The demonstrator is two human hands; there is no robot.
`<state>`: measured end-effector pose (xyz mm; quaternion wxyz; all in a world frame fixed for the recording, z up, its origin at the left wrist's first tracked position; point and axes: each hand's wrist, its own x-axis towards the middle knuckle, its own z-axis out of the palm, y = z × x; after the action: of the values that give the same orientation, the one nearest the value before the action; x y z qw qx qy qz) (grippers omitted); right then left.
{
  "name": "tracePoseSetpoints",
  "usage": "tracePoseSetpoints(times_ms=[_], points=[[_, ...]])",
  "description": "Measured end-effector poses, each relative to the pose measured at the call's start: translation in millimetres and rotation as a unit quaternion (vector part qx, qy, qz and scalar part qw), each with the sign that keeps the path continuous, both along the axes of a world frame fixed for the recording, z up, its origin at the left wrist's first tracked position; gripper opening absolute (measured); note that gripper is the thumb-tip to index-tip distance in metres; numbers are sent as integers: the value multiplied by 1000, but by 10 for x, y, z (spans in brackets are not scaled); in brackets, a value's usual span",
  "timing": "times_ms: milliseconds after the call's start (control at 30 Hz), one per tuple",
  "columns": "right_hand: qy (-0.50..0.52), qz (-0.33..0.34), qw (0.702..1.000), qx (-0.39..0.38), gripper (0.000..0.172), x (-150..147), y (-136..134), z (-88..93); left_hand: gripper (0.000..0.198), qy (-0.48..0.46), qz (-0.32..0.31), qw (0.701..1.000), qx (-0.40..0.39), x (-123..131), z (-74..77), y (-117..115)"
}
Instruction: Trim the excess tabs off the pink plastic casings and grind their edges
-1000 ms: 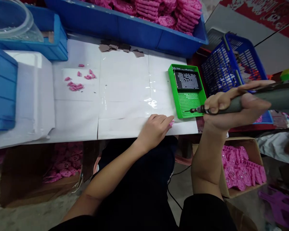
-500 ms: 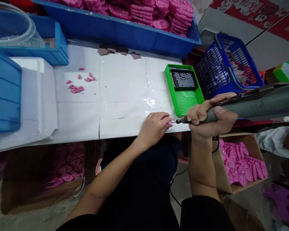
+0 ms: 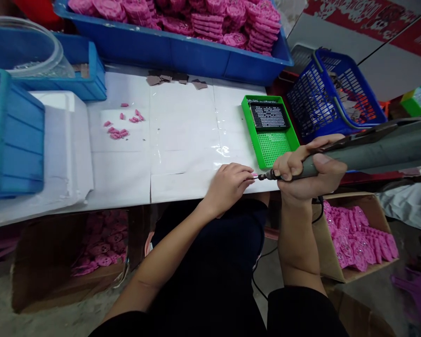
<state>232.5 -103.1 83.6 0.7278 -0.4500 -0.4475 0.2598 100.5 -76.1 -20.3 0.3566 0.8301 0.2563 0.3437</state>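
Observation:
My right hand [image 3: 308, 168] is wrapped round a dark grey electric screwdriver [image 3: 365, 147], held almost level with its bit pointing left. The tip of the bit reaches the fingertips of my left hand [image 3: 229, 182]. Those fingers pinch a small pink plastic piece [image 3: 254, 174] at the front of the white table; most of it is hidden by the hand. Just behind the bit stands a green tray [image 3: 272, 150] with a black perforated screw holder [image 3: 269, 115] in its far half. Several small pink parts [image 3: 117, 133] lie on the left of the table.
A long blue bin [image 3: 196, 54] of stacked pink pieces runs along the back. Brown scraps [image 3: 166, 78] lie before it. A blue basket [image 3: 315, 103] stands at right, blue bins [image 3: 24, 135] at left. Cardboard boxes [image 3: 379, 264] with pink pieces sit below the table edge.
The whole view has shifted slightly, so the left-side things appear further right. Both hands keep their grips, and the screwdriver bit stays at the left fingertips.

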Motion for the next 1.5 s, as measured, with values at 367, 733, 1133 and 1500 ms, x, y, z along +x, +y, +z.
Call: tracePoseSetpoints(times_ms=[367, 733, 1133, 1500], points=[[3, -57, 998, -18, 23, -72, 37, -30, 47, 77, -18, 997, 15, -11, 28, 3], [16, -27, 999, -38, 27, -67, 53, -155, 49, 105, -17, 994, 28, 12, 27, -23], [90, 69, 981, -155, 38, -1, -26, -209, 22, 98, -3, 995, 35, 44, 43, -118], [-16, -345, 938, -42, 35, 693, -317, 162, 23, 3, -38, 994, 98, 53, -134, -282]])
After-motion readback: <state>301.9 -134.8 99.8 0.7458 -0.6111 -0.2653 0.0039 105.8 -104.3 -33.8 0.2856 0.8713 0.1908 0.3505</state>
